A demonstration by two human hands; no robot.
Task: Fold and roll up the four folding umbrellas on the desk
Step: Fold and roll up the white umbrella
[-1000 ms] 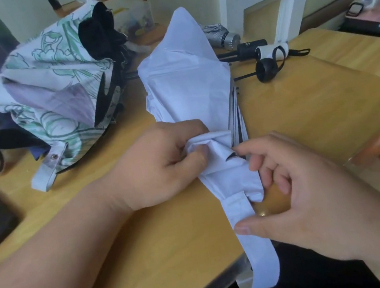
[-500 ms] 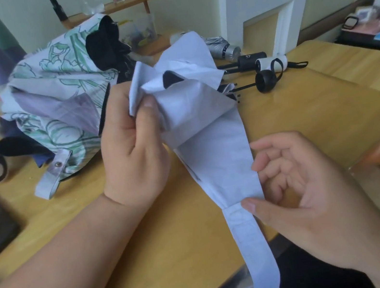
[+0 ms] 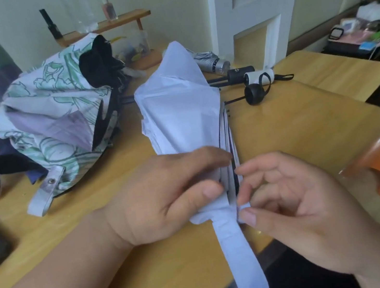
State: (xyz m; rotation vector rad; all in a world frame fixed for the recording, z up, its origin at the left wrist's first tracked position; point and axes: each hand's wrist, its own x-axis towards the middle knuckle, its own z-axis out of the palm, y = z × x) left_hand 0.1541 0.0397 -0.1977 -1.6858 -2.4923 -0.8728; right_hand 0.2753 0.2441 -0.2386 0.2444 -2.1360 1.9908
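Pale lilac fabric is gripped by the left hand [image 3: 163, 199], fingers and thumb curled, at the near end of the lilac folding umbrella [image 3: 178, 110], while the right hand [image 3: 295, 201] pinches its edge between thumb and forefinger beside the root of the flat lilac strap [image 3: 242, 261]. The umbrella lies on the yellow wooden desk [image 3: 307, 123], long axis running away from the person, folded peak at the far end, strap hanging over the near edge, bare desk to its right. Half a second ago the left hand held a fold lifted; now it sits low and the canopy lies flat.
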